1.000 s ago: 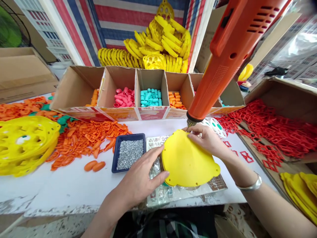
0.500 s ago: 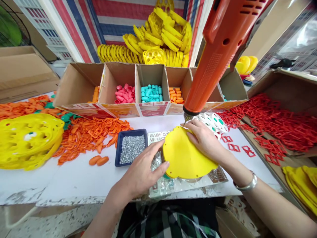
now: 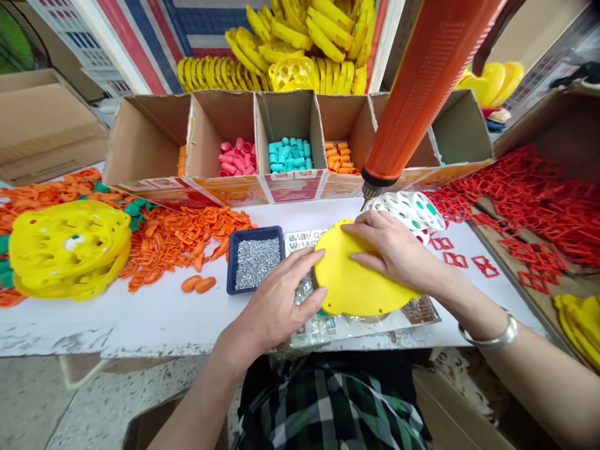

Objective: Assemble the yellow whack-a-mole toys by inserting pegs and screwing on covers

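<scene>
A yellow plastic panel (image 3: 360, 275) with a scalloped rim and small screw holes lies flat in front of me. My left hand (image 3: 285, 294) grips its left edge with fingertips and thumb. From the right, my right hand (image 3: 394, 250) lies over the panel, holding its far edge with bent fingers. Just beyond those fingers hangs the tip of an orange electric screwdriver (image 3: 407, 106), apart from the panel. Beneath the panel is a plastic-wrapped printed sheet (image 3: 304, 328). A dark blue tray (image 3: 232, 275) of small screws (image 3: 257, 262) stands beside my left hand.
Behind is a cardboard divider box (image 3: 220, 190) holding pink, turquoise and orange caps. Orange pieces (image 3: 182, 237) and stacked yellow perforated plates (image 3: 70, 250) lie left. White ring parts (image 3: 407, 212) and red frames (image 3: 539, 212) lie right. A yellow pile (image 3: 304, 37) rises behind.
The view has shifted slightly. The screwdriver tip now shows farther from the panel's far edge. Both hands keep their hold on the panel.
</scene>
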A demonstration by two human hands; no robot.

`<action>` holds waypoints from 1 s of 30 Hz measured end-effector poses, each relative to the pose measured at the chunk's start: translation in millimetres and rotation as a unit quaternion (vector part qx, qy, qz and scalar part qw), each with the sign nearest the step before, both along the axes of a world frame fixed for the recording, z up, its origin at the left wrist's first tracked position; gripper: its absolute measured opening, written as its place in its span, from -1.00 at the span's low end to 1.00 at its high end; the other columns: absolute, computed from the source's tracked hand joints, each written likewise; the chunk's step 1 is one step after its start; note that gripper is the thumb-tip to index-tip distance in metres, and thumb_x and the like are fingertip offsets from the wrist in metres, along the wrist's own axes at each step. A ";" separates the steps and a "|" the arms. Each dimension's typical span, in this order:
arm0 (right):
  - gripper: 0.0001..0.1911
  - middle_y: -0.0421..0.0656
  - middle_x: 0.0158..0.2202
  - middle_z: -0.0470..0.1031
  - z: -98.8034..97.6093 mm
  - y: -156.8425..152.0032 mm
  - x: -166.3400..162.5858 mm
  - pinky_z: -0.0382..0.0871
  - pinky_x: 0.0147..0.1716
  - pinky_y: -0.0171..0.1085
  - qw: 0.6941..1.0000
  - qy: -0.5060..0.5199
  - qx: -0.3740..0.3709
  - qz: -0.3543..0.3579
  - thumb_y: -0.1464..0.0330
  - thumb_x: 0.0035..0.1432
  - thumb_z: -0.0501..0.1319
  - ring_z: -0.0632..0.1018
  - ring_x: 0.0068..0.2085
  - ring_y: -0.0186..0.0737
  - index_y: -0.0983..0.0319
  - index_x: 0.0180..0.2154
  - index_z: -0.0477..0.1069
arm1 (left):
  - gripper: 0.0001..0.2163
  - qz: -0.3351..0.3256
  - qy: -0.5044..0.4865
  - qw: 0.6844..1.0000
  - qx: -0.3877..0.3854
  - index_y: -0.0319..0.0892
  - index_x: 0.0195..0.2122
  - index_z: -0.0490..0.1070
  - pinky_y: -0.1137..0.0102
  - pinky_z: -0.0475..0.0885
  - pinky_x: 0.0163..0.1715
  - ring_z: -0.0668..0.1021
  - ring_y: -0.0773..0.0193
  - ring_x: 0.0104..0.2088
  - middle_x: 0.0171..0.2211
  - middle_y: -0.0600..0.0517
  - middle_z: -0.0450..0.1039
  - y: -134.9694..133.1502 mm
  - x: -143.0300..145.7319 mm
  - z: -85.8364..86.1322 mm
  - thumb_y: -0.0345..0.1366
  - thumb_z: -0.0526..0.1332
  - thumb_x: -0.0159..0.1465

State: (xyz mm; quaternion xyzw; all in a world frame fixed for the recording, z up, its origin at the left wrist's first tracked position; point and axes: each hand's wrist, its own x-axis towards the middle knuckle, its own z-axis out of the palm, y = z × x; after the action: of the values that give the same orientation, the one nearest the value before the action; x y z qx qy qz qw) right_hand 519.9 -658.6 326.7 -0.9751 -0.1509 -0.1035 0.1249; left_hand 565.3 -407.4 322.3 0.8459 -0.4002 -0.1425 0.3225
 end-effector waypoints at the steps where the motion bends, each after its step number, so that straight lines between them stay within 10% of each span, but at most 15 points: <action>1: -0.43 0.10 0.02 0.38 1.0 -0.8 -3.3 0.36 0.02 0.03 1.000 0.012 0.003 0.010 0.14 0.28 0.19 0.40 -0.01 0.09 0.38 0.18 0.34 | -0.51 0.001 -0.015 1.000 0.012 -0.18 0.31 0.19 0.10 0.23 0.28 0.27 0.06 0.31 0.35 -0.13 0.15 0.6 -0.3 0.0 -0.20 0.10 0.37; 5: -0.21 0.14 0.17 0.31 2.4 -0.3 -16.0 0.31 0.12 0.12 0.999 0.036 -0.001 0.028 0.01 0.16 0.28 0.34 0.13 0.20 0.36 0.25 0.23 | -0.58 -0.027 -0.135 0.990 0.042 -0.25 0.23 0.30 0.00 0.20 0.28 0.20 -0.03 0.34 0.36 -0.20 0.12 -0.9 -1.5 3.4 -0.25 0.08 0.38; 12: -0.37 0.12 0.15 0.34 -0.2 7.1 -17.6 0.31 0.15 0.15 0.999 0.037 0.035 0.017 0.18 0.22 0.24 0.34 0.16 0.16 0.34 0.23 0.25 | -0.70 -0.041 -0.227 0.964 0.131 -0.30 0.01 0.45 -0.01 0.49 -0.06 0.53 -0.08 -0.03 0.06 -0.21 0.49 -48.8 -5.7 16.6 -0.46 0.01 0.35; 17: -0.45 0.13 0.12 0.36 -1.2 8.3 -16.1 0.35 0.14 0.12 0.996 0.036 0.078 0.008 0.26 0.20 0.23 0.36 0.12 0.12 0.38 0.16 0.29 | -0.61 -0.014 -0.253 0.958 0.136 -0.46 0.16 0.31 0.08 0.41 0.12 0.45 -0.07 0.17 0.22 -0.37 0.32 -77.4 -6.1 3.0 -0.53 -0.03 0.33; 22: -0.43 0.11 0.16 0.32 -4.9 10.9 -16.8 0.30 0.19 0.09 0.989 0.035 0.141 -0.008 0.49 0.16 0.13 0.33 0.16 0.06 0.38 0.22 0.21 | -0.49 -0.044 -0.268 0.943 0.191 -0.49 0.27 0.18 0.07 0.53 -0.08 0.59 -0.08 -0.03 0.28 -0.44 0.21 -80.2 -5.0 0.5 -0.55 -0.04 0.27; 30: -0.48 -0.05 0.24 0.24 -1.8 -16.3 -37.2 0.11 0.31 -0.05 0.949 -0.002 0.310 -0.061 0.52 0.25 0.10 0.24 0.29 -0.14 0.16 0.23 0.20 | -0.44 -0.065 -0.226 0.947 0.216 -0.37 0.32 0.16 0.03 0.53 -0.09 0.59 -0.18 -0.03 0.36 -0.39 0.04 -82.2 3.0 13.2 -0.06 -0.04 0.43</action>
State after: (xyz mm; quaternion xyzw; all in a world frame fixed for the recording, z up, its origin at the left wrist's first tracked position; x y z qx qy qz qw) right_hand 482.8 -674.9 324.8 -0.8955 -0.0518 -0.1545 0.4142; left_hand 568.3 -489.5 335.5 0.8776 -0.4761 -0.0509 0.0227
